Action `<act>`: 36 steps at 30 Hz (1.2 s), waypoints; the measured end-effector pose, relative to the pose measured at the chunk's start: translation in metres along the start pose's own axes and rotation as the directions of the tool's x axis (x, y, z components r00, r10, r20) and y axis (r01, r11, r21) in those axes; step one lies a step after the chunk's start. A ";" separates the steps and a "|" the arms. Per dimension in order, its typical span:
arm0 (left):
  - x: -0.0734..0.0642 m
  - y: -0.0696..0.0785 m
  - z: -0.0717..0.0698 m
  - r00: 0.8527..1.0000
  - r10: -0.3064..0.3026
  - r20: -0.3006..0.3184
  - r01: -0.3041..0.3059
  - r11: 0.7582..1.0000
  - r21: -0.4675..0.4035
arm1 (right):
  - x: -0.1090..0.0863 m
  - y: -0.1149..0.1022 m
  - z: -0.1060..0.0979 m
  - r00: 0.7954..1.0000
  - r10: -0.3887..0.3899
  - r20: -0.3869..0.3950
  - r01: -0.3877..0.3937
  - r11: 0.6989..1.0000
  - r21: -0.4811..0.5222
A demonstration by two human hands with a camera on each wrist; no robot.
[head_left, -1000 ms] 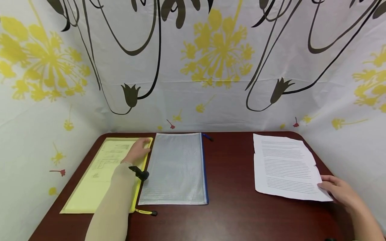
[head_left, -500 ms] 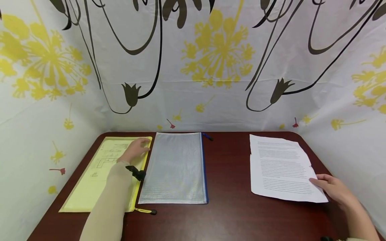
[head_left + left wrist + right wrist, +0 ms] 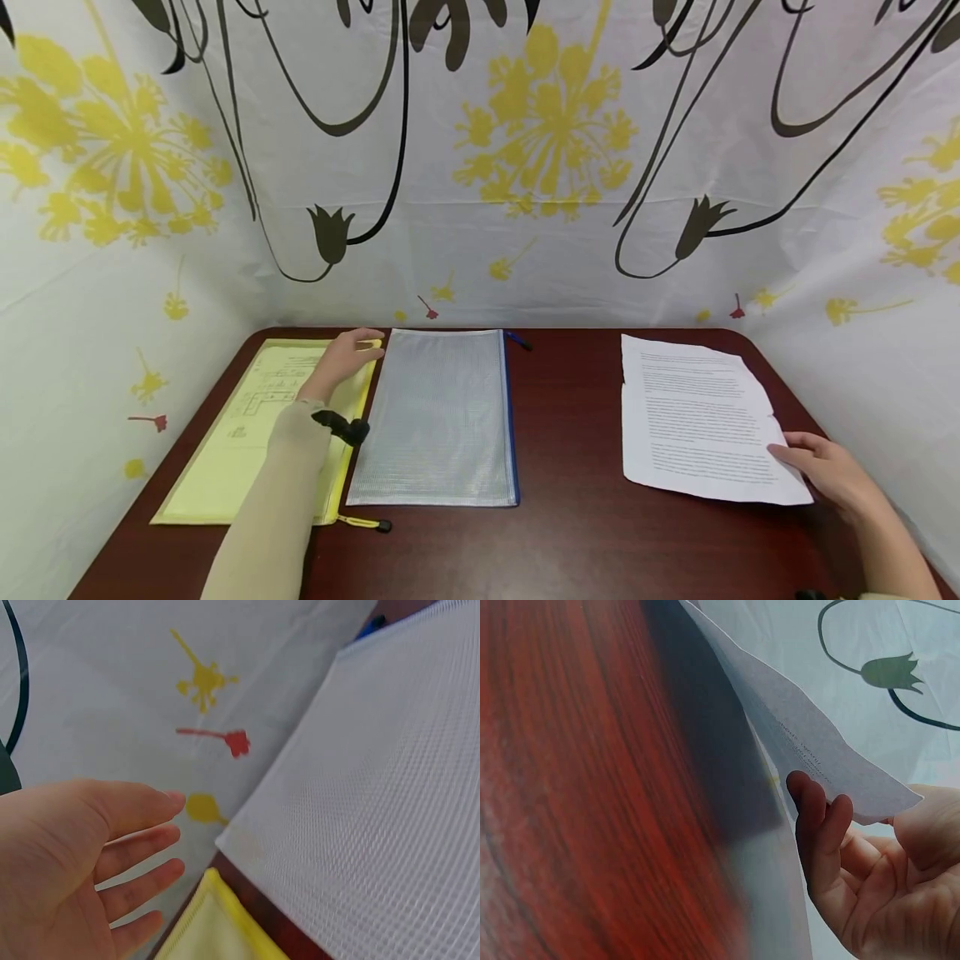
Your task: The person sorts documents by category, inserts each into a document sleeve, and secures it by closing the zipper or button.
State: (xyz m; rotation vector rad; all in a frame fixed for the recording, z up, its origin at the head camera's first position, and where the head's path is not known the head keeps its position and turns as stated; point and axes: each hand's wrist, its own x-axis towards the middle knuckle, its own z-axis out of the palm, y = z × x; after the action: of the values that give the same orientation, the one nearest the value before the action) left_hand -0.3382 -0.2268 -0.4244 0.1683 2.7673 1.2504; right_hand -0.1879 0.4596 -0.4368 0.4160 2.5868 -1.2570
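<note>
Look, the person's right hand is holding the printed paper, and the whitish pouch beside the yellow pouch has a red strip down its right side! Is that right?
Not quite: the strip is blue, as the head view shows. The right hand is holding the printed paper, and the whitish pouch is beside the yellow pouch.

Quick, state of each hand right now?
Left hand: open, holding nothing, near a far corner of the yellow pouch.
Right hand: closed, holding the printed paper by its right edge.
</note>
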 end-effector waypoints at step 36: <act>-0.019 0.077 0.070 0.973 0.231 0.025 -0.221 0.955 -0.198 | 0.000 -0.005 0.007 0.999 0.039 -0.036 -0.042 0.995 -0.088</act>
State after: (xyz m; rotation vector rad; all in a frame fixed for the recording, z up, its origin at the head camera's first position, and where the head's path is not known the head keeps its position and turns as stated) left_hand -0.3052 -0.1271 -0.4119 0.5039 2.6235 1.5375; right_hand -0.1894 0.4513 -0.4377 0.4742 2.6366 -1.1261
